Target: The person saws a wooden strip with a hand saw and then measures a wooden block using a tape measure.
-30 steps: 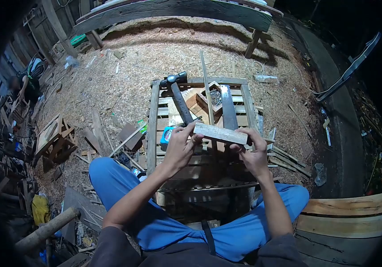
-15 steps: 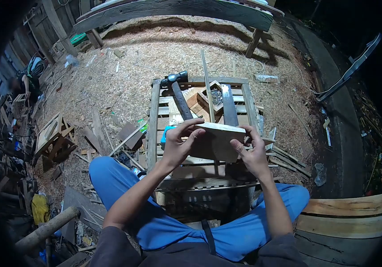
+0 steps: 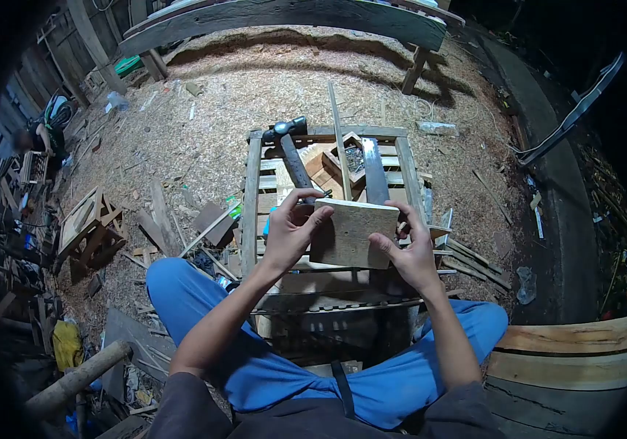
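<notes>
A small flat wooden board is held up between my two hands, its broad face turned toward me. My left hand grips its left edge, thumb near the top corner. At the right edge my right hand pinches it, thumb on the face. Beneath lies a slatted wooden table. On it rest a hammer, a saw-like flat metal blade, a thin wooden stick and a small wooden box containing what look like nails. The board hides part of the tabletop.
Wood scraps lie on both sides of the table, over ground covered in shavings. A small wooden frame stands at left. Beyond is a long wooden bench. Another person is at the far left. Planks lie at lower right.
The board has tilted so that its broad face shows more fully and its top edge looks thinner. Both hands have turned slightly with it, keeping their grip.
</notes>
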The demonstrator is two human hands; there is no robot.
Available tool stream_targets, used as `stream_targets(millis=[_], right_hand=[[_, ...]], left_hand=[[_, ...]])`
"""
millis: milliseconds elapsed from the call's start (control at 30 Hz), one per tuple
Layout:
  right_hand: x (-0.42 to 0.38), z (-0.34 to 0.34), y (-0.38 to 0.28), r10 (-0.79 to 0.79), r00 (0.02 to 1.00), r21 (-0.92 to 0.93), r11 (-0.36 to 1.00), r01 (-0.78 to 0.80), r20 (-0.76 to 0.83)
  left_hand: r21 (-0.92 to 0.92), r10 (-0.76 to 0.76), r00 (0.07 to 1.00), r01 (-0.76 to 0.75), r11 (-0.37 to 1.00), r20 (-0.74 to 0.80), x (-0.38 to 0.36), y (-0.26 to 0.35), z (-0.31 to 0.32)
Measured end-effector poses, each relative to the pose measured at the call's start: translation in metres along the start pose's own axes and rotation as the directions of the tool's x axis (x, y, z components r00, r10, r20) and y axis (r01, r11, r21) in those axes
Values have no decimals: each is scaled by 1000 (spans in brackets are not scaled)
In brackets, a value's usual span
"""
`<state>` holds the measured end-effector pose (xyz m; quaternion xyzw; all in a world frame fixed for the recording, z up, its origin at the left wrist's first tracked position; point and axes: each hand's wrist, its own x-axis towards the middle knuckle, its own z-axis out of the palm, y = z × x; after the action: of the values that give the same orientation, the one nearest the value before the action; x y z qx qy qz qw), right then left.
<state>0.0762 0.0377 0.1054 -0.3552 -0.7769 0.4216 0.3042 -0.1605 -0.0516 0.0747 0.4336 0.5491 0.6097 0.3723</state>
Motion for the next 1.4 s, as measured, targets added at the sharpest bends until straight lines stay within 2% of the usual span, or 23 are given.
stream_targets(millis=[33, 100, 133, 200, 400, 533, 733, 800, 833, 867, 900, 967, 1033, 1100, 1167, 1200, 1233, 1333, 1367, 1400], right_hand=[[1, 1, 3, -1, 1000, 0, 1000, 1, 0], [2, 3, 11, -190, 978, -72, 980, 184, -85], [2, 4, 13, -190, 978, -72, 980, 184, -85], [3, 5, 16, -258, 957, -39, 966, 255, -133], [-1, 6, 18, -293, 935, -112, 955, 275, -201], [1, 6, 16, -360, 895, -160, 931, 327, -263], [-1, 6, 19, -410, 874, -175, 910, 375, -259], [-2, 9, 19, -421, 860, -182, 906, 382, -289], [-2, 11, 16, -421, 860, -182, 906, 383, -289], [-3, 13, 12, -416, 862, -199, 907, 370, -291], [-4, 14, 10, -410, 864, -217, 908, 358, -293], [-7, 19, 11, -433, 861, -278, 890, 362, -265], [-11, 34, 13, -211, 929, -1, 975, 221, -305], [-13, 41, 8, -170, 937, 70, 977, 201, -306], [-16, 43, -4, 50, 968, 336, 941, 37, -247], [-16, 38, -5, 67, 986, 216, 976, -34, -150], [-16, 34, -8, 68, 986, 216, 976, -34, -152], [-17, 20, -19, -68, 994, 226, 971, 85, -82], [-15, 17, -16, -71, 994, 227, 970, 88, -83], [-12, 13, -13, -221, 972, 86, 970, 227, -76]], left_hand=[[0, 1, 1000, -1, 1000, -1, 0, 2, -1], [37, 61, 997, -63, 997, 45, -1, 6, -3], [36, 61, 997, -63, 997, 44, 0, 5, -4], [109, 195, 973, -208, 972, 121, 2, 0, -6], [109, 294, 949, -306, 946, 115, 0, -6, -6], [8, 320, 936, -324, 946, 151, 1, -5, -3], [22, 202, 960, -210, 978, 196, 1, -1, -1], [240, 460, 883, -468, 850, 94, 7, -8, 0], [240, 460, 883, -468, 850, 94, 8, -6, 0], [449, 596, 786, -598, 664, 165, 9, -5, 0], [614, 690, 671, -672, 414, 270, 8, 1, 0], [624, 582, 678, -704, 339, 449, 4, 0, 5], [607, 500, 723, -682, 408, 477, -5, 4, 15], [600, 512, 729, -676, 428, 455, -6, -10, 23], [560, 587, 723, -674, 482, 365, -5, -23, 25], [625, 596, 715, -663, 411, 366, -7, -21, 27], [624, 596, 714, -665, 411, 368, -4, -22, 25], [456, 552, 730, -683, 570, 403, 2, -22, 13], [458, 553, 729, -685, 567, 404, 3, -22, 11], [422, 530, 762, -648, 635, 372, 3, -22, 10]])
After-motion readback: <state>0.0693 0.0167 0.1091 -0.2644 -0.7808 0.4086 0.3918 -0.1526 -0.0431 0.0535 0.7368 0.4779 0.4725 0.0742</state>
